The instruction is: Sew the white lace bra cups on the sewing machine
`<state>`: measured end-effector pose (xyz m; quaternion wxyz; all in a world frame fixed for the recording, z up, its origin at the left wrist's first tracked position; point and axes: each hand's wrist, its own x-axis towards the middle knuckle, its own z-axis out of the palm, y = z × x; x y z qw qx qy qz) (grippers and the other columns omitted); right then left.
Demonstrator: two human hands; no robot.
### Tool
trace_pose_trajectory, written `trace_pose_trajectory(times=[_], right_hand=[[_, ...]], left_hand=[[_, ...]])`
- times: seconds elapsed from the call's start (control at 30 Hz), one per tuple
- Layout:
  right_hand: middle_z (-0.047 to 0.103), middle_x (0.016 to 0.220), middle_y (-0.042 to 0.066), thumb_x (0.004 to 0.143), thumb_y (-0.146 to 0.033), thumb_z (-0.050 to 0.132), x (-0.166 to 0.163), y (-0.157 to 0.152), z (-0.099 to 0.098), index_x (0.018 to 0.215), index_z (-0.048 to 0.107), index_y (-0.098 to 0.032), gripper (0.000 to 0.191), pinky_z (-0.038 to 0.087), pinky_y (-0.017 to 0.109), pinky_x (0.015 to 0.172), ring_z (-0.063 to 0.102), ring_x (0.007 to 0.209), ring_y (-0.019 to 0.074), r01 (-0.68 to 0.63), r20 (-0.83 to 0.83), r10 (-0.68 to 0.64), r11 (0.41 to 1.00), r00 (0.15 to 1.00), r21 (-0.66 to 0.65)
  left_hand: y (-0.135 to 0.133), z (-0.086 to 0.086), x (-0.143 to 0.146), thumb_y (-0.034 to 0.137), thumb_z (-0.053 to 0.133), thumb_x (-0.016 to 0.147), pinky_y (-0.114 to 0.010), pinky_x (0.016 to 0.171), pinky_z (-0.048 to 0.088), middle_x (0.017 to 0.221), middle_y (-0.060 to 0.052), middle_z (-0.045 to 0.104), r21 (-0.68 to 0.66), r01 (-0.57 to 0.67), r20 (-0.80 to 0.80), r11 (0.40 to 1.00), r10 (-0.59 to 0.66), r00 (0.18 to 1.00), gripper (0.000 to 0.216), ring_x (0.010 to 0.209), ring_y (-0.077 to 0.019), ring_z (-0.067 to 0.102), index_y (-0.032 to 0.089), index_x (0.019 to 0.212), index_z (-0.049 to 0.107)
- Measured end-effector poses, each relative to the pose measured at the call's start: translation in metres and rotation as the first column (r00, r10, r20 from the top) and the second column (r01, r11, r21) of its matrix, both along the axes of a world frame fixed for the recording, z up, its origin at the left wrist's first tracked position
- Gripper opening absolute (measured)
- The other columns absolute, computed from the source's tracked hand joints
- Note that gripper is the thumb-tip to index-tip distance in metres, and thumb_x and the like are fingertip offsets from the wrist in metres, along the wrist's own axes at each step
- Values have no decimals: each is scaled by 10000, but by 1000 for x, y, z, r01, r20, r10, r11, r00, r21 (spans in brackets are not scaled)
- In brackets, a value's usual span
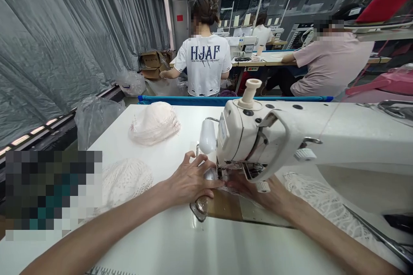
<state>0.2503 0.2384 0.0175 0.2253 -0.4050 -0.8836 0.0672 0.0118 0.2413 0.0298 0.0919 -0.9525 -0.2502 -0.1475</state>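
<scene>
My left hand (192,179) rests palm down beside the needle area of a white sewing machine (238,131), its fingers spread. Its index fingertip reaches a narrow strip of whitish lace (237,190) under the machine head. Past the needle, my right hand (261,190) touches that lace. The machine head hides most of the right fingers, so their grip does not show. More white lace (319,200) lies to the right of my right hand, under the machine arm. A metal slide plate (200,207) lies below my left thumb.
A pale lace-edged piece (155,122) and a white lace pile (127,180) lie on the left of the white table (167,240). Metal scissors or tweezers (374,227) lie at right. A person in a white shirt (206,62) and another in pink (332,62) sit ahead.
</scene>
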Motion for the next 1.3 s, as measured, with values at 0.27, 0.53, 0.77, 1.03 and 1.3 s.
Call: trace_pose_trajectory(times=[0.27, 0.53, 0.77, 1.03, 1.3], right_hand=[[660, 1045, 131, 932, -409, 420, 4, -46, 8, 1146, 576, -159, 365, 466, 395, 803, 625, 837, 217, -202, 76, 194, 972, 978, 122], [678, 950, 110, 896, -319, 516, -10, -59, 6, 1000, 641, -147, 236, 464, 357, 702, 613, 824, 218, -258, 30, 257, 947, 966, 191], [694, 955, 95, 883, -311, 539, -8, -57, 4, 999, 651, -150, 228, 450, 348, 671, 612, 774, 199, -261, 18, 264, 936, 964, 238], [712, 954, 59, 895, -343, 525, -5, -60, 9, 980, 665, -162, 244, 428, 350, 686, 608, 780, 198, -262, -7, 272, 932, 962, 249], [710, 961, 72, 893, -309, 535, -9, -61, 7, 980, 662, -164, 212, 413, 351, 705, 610, 810, 201, -261, 0, 271, 927, 963, 270]], left_hand=[[-12, -2, 4, 265, 511, 897, -414, 888, 234, 1141, -66, 561, 32, 16, 39, 999, -17, 999, 233, 1127, -215, 423, 241, 1128, 537], [-18, -11, 6, 51, 396, 910, -356, 906, 262, 965, -17, 648, 0, 47, 152, 999, -47, 987, 193, 960, -114, 554, 159, 906, 556], [-21, -14, 10, 76, 371, 924, -353, 907, 272, 1025, -43, 652, -18, 54, 161, 998, -51, 986, 207, 978, -125, 562, 163, 967, 554], [-23, -15, 9, 84, 412, 915, -372, 908, 275, 955, -42, 656, 2, 60, 171, 998, -59, 984, 197, 955, -127, 566, 139, 1053, 541], [-20, -17, 6, 66, 399, 899, -385, 934, 258, 937, -45, 652, 18, 66, 187, 998, -68, 980, 212, 910, -134, 587, 140, 1019, 558]])
